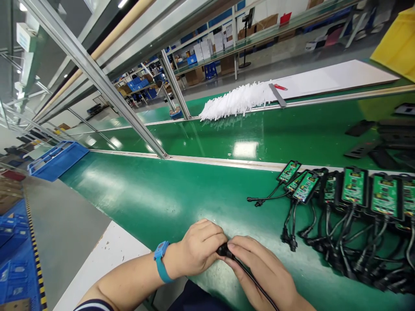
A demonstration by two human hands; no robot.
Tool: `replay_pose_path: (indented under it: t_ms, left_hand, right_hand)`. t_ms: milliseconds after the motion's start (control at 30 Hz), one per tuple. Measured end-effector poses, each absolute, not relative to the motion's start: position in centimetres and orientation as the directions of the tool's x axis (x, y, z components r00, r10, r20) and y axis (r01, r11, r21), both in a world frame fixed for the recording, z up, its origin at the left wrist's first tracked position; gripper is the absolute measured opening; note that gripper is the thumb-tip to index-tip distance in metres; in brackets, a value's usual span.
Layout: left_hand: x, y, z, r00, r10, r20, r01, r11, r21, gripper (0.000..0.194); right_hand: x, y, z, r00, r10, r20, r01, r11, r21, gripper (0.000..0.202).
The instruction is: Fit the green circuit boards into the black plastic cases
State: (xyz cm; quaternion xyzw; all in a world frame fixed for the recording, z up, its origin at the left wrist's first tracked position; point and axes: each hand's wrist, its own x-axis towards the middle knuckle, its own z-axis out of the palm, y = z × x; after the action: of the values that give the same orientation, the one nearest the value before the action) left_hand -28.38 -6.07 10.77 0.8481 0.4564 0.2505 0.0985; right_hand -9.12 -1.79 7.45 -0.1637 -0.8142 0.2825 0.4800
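Close to the front edge of the green bench, my left hand [204,245] is closed around the head of a black cable connector [223,249]. A teal strap with a blue clasp circles the left wrist. My right hand [264,268] pinches the same connector from the other side, its fingers bent over it. From there a black cable [256,283] runs down along the right palm. What lies inside the left fist is hidden. To the right lie several green circuit boards [305,188] in black housings, with short black cables and plugs.
A metal post [142,134] rises from the bench. Behind it lie a pile of white strips [238,101], a grey metal ruler [277,96] and a long white board [333,77]. Blue tray [58,160] stands at the far left, black plates [363,149] at right.
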Motion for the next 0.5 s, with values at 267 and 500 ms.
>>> replay_pose_path:
  t_ms: [267, 500]
  left_hand:
    - [-28.9, -5.2, 11.9, 0.382, 0.891, 0.246, 0.799, -0.452, 0.397, 0.027]
    - [-30.5, -5.2, 11.6, 0.349, 0.901, 0.258, 0.744, -0.433, 0.508, 0.027]
  right_hand:
    - [-8.1, -0.8, 8.9, -0.437, 0.590, 0.679, -0.016, 0.750, -0.661, 0.034]
    - [-8.1, -0.4, 9.5, -0.469, 0.610, 0.638, -0.021, 0.715, -0.699, 0.031]
